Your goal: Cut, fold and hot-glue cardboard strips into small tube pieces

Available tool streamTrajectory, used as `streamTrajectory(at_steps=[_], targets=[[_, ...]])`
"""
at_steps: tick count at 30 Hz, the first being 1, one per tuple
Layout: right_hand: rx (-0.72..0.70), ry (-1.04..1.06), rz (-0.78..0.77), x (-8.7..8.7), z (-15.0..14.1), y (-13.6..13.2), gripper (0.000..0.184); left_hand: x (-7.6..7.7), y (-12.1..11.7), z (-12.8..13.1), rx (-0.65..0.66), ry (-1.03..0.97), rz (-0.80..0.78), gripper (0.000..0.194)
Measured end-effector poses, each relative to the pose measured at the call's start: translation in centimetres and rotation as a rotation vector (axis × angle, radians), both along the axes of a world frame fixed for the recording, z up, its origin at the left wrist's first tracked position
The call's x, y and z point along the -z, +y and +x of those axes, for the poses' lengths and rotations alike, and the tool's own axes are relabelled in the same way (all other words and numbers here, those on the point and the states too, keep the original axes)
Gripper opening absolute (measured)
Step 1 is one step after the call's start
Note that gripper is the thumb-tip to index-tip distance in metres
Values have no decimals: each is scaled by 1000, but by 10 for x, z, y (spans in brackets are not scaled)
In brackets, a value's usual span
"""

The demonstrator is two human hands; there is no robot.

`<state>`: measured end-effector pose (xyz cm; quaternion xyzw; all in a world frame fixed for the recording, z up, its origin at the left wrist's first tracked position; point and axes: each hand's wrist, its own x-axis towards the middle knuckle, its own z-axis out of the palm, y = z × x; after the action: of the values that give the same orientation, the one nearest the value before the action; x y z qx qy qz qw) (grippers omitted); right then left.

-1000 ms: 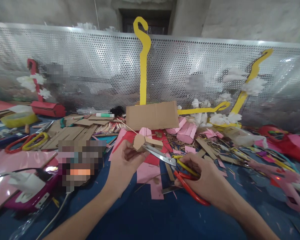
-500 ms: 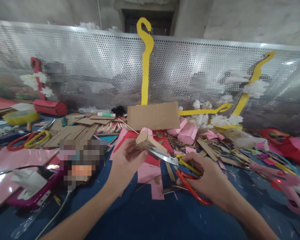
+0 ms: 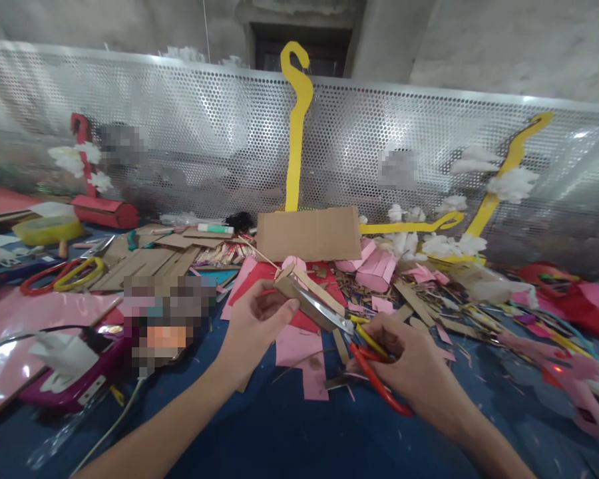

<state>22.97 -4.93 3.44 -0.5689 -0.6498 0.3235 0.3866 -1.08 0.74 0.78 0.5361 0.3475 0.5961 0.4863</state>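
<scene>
My left hand [image 3: 257, 319] pinches a small folded cardboard piece [image 3: 292, 286] between thumb and fingers, above the middle of the table. My right hand [image 3: 404, 356] is closed round the handles of scissors [image 3: 374, 376], one handle red and the other yellow. The scissor blades point up and left and lie along the cardboard piece; I cannot tell whether they are cutting into it. Below my hands lie pink paper [image 3: 312, 369] and a red sheet [image 3: 264, 276]. Just behind stands a brown cardboard panel [image 3: 309, 233], with a yellow hook shape [image 3: 299, 140] rising behind it.
At the left are a second pair of scissors [image 3: 82, 273], a tape roll [image 3: 47, 229] and a purple power strip [image 3: 54, 392]. A pink glue gun [image 3: 574, 376] with a lit red light lies at the right. Cardboard scraps [image 3: 422, 303] litter the table before a perforated metal screen [image 3: 190, 133].
The cardboard piece has turned slightly in my left hand, showing more of its long side. My right hand and the scissors have shifted a little left. The whole view has moved slightly.
</scene>
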Motion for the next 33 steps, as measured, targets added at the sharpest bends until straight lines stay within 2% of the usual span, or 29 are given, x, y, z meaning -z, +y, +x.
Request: streamTrajectory(at_steps=[8,19,25,33], targets=[[34,-34,-29,5,-2,3,37,0,1,-1,27,-23,-8,30],[45,118,-34,17,-5,9,35,-6,-2,0,37,-33,1,26],[73,-57,43,20,-4,11,39,-5,-4,0,59,-18,22,25],[68,-31,21,18,-5,9,32,-5,-4,2,89,-10,24,25]])
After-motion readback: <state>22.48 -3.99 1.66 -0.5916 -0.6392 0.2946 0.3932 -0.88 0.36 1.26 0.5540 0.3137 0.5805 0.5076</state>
